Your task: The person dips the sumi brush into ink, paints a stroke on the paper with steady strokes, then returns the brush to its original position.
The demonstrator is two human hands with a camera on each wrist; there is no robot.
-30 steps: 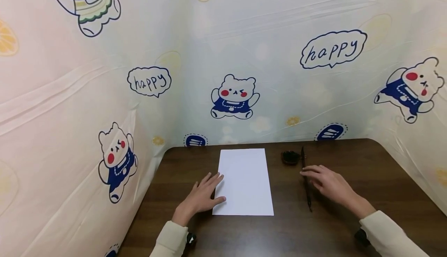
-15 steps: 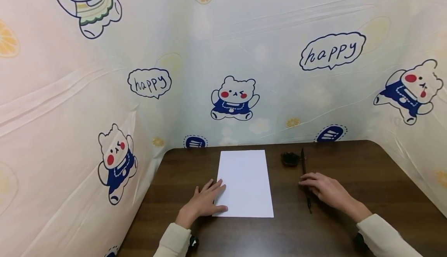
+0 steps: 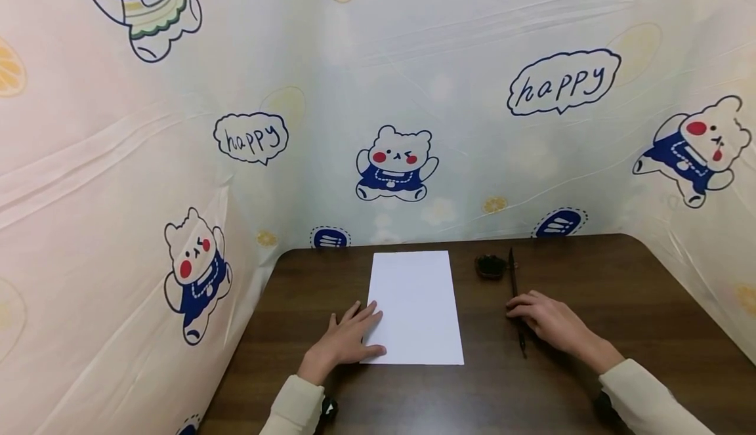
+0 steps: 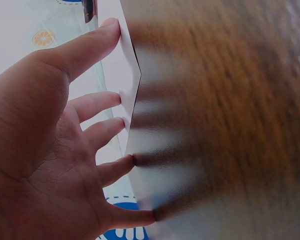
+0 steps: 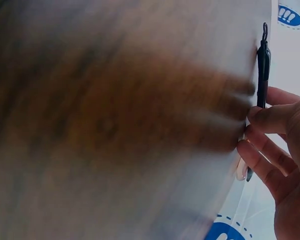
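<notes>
A sheet of white paper (image 3: 416, 304) lies on the brown wooden table. My left hand (image 3: 344, 338) rests on its lower left edge with fingers spread; in the left wrist view the thumb and two fingertips touch the paper (image 4: 115, 65), while the outer two fingers reach the table beside it. To the right lies a dark, slim calligraphy brush (image 3: 514, 279), its tip pointing away and a hanging loop at its near end. My right hand (image 3: 555, 322) pinches the middle of the handle between thumb and fingers. The right wrist view shows the looped end of the brush (image 5: 263, 60) above the thumb.
A small dark dish (image 3: 490, 266) stands just left of the brush tip. The table (image 3: 401, 402) ends at the back against a hanging cloth (image 3: 449, 107) printed with bears and lemon slices, which also closes off both sides.
Both hands have drawn slightly nearer since a second ago. The right thumb and fingers have closed on the brush handle lower down. Paper, brush and dish stay where they were.
</notes>
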